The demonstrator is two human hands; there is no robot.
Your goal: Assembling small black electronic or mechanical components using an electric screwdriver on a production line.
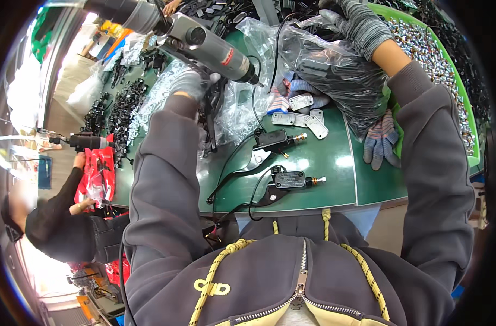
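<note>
My left hand (187,82), in a grey glove, reaches among black parts and clear plastic. A hanging power screwdriver (218,51) crosses close to it, and its fingers are hidden and blurred. At the far right, my right hand (362,30), in a grey striped glove, rests on a clear plastic bag (343,79) of black parts, its visible fingers stretched apart. Nearer me on the green table lie two black brake lever assemblies, one upper (272,140) and one lower (289,180), with reservoirs and hoses. Several small grey reservoir covers (316,127) lie beyond them.
A green tray (472,122) full of small metal fittings stands at the right. A striped work glove (381,142) lies beside it. Black parts (129,103) are heaped at the left, where a co-worker (63,225) handles a red bag (98,174). A cable hangs above the table.
</note>
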